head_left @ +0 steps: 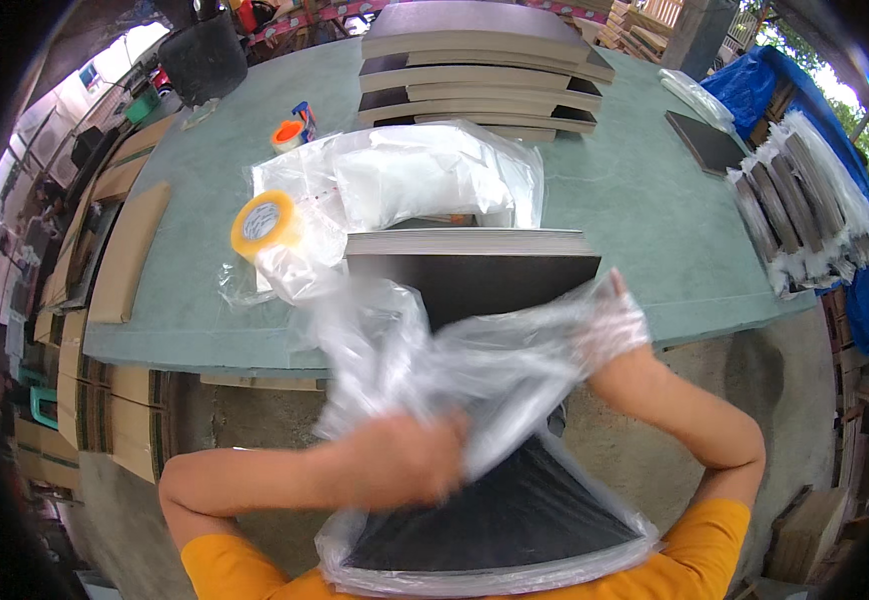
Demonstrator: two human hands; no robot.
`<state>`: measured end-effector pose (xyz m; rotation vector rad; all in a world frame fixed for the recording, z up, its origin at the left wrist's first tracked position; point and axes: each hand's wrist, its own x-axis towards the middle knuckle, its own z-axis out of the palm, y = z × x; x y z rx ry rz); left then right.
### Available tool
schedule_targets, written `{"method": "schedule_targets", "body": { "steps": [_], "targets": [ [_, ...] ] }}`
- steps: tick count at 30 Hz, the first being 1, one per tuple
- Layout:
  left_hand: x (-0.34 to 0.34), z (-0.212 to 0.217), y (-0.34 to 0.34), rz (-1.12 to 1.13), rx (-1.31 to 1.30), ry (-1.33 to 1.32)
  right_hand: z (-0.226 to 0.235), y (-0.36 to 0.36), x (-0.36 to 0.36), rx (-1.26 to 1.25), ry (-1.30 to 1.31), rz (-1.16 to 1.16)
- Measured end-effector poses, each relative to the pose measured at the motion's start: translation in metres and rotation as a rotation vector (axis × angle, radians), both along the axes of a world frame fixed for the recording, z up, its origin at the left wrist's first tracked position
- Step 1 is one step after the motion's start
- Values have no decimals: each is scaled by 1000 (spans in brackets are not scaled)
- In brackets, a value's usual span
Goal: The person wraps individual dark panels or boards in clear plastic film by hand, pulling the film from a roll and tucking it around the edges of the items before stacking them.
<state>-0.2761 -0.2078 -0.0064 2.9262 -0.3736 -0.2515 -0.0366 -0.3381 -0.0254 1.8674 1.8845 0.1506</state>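
A clear plastic bag (515, 350) stretches between my two hands in front of the table edge. My left hand (410, 462), smeared by motion, is closed on a bunched part of it. The plastic partly covers my right hand (615, 335), whose fingers grip the bag's other side. Below them, a black panel (485, 510) wrapped in clear plastic leans against my body. On the table just beyond the bag lies a stack of black panels (495, 280) with pale edges, its near part hidden by the plastic.
Plastic bags (415, 175) and a yellow tape roll (263, 225) lie on the green table (645, 200). Taller panel stacks (475, 70) stand behind. An orange tape roll (288, 135) sits at far left, wrapped panels (805, 195) at right. Cardboard (130, 255) stands beside the left edge.
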Motion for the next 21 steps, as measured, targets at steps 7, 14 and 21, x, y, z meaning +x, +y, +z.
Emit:
{"method": "schedule_targets", "body": {
  "steps": [7, 14, 21],
  "targets": [
    [-36, -63, 33, 366, 236, 376, 44, 0, -26, -398, 764, 25],
    [-50, -6, 76, 1184, -814, -464, 6, 10, 1, 696, 837, -183],
    [3, -14, 93, 934, -110, -535, -4, 14, 10, 1057, 420, -145]
  ]
}}
